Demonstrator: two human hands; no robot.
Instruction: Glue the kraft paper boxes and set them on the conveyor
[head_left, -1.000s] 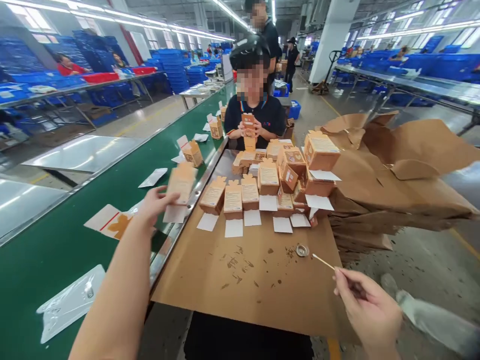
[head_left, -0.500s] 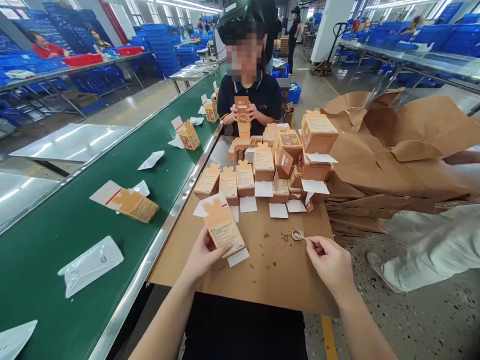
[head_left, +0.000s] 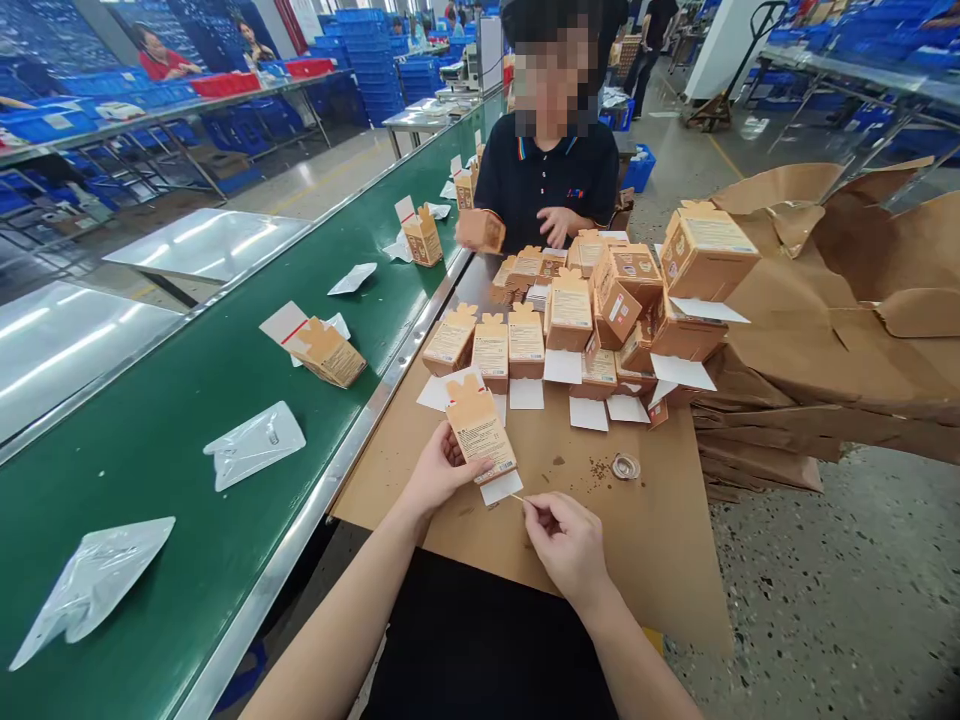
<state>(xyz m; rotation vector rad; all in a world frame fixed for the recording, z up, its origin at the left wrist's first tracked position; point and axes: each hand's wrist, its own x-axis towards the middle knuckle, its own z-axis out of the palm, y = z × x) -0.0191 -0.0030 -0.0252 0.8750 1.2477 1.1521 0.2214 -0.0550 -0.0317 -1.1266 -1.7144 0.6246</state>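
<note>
Carton [head_left: 478, 432] sits tilted in my left hand [head_left: 442, 470], fingers closed around its lower end, just above one white slip [head_left: 501, 488] on the brown kraft sheet [head_left: 637, 570]. My right hand [head_left: 570, 545] pinches one thin stick [head_left: 517, 497], its tip near the carton. One small metal dish [head_left: 625, 466] lies to my right, beyond it. Ahead stand four cartons [head_left: 490, 350] in the nearest row, and two clear plastic pouches [head_left: 255, 445] lie on the green conveyor belt [head_left: 150, 480].

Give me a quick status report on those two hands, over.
Left hand: holding a small brown carton. Right hand: pinching a thin stick, tip by the carton. White paper slip at the carton's lower end.
</note>
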